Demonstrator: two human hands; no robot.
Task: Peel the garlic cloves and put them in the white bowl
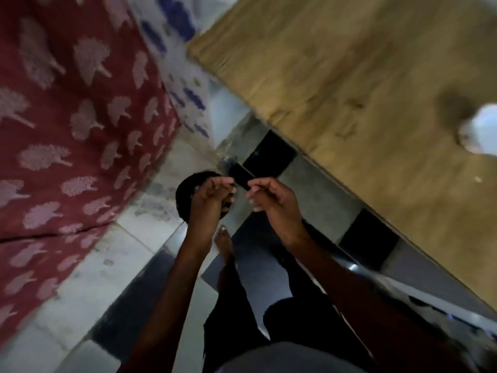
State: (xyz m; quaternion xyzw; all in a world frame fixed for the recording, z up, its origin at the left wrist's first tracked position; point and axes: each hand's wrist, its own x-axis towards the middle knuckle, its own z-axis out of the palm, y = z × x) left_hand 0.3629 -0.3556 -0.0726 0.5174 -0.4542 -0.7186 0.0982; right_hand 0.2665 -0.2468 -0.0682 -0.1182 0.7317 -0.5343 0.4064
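Over the grey tiled floor (129, 251) my left hand (212, 196) and right hand (271, 201) curl their fingers, whether round anything I cannot tell; garlic, probably light and slippery, I'd pinch by its tip.

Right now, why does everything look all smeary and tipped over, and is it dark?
Head view: the whole frame is tilted and motion-blurred, so the red patterned cloth and wooden table look streaky; the white shape at the right edge is only a blob; the light is dim, so the left hand and right hand look dark, and anything they hold cannot be made out.
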